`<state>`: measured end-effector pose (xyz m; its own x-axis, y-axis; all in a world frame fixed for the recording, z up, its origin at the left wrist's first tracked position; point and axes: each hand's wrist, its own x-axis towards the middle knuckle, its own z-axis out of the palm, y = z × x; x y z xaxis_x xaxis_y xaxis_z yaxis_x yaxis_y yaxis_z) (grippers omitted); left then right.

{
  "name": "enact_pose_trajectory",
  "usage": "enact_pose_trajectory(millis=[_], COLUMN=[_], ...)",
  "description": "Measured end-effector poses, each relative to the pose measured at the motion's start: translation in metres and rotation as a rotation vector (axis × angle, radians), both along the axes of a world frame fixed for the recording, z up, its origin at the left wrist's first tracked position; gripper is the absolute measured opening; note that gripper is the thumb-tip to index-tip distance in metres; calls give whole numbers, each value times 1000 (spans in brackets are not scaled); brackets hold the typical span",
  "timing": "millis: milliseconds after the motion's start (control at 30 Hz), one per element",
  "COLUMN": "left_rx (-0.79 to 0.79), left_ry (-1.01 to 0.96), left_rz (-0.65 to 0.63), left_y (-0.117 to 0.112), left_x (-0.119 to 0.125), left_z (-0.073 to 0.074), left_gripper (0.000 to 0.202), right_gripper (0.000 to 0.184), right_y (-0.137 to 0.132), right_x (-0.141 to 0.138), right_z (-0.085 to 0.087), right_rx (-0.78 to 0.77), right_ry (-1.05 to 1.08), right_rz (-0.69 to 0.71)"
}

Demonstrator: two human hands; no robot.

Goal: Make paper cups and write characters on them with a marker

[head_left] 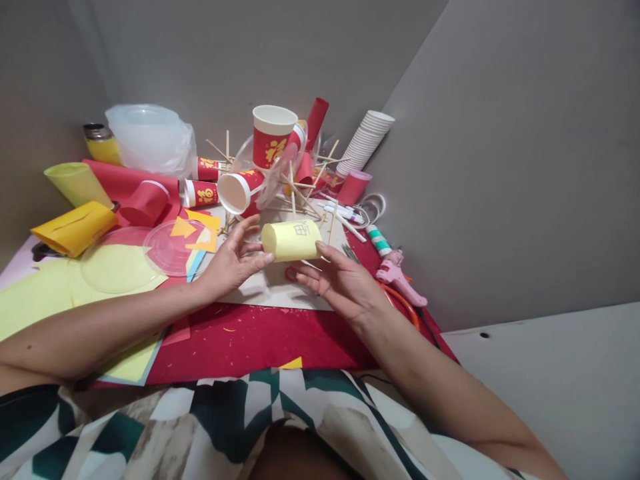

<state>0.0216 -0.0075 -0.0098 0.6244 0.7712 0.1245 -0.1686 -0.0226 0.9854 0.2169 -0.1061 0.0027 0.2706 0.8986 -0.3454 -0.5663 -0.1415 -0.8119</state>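
Observation:
Tilted onto its side above the work board is a pale yellow paper cylinder with a small window drawn on it in thin lines. My right hand grips its right end, thumb on the edge and fingers curled underneath. At the other end is my left hand, its fingers spread apart and its thumb tip against or just beside the cylinder's lower edge. Just behind the cylinder stand joined wooden sticks and a red-and-white paper cup lying on its side.
Another red-and-white cup stands upright among clear plastic lids. A stack of white cups leans at the back right. On the right lies a pink glue gun. Yellow paper sheets and a yellow roll cover the left.

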Motion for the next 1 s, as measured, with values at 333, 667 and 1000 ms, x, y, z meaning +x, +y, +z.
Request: enact_pose_trajectory(millis=[333,667,1000], left_rx=[52,-166,-621], left_ry=[-41,-32,-43], left_rz=[-61,-27,-164], left_y=[5,4,11], left_x=[-1,1,0], left_z=[-6,0,-1], left_gripper=[77,68,48], right_gripper=[28,52,37], right_y=[0,4,15], right_x=[-4,19,49], right_z=[0,10,10], right_rx=[28,58,324], right_ry=[-75,-331,-748], right_rz=[38,154,-193])
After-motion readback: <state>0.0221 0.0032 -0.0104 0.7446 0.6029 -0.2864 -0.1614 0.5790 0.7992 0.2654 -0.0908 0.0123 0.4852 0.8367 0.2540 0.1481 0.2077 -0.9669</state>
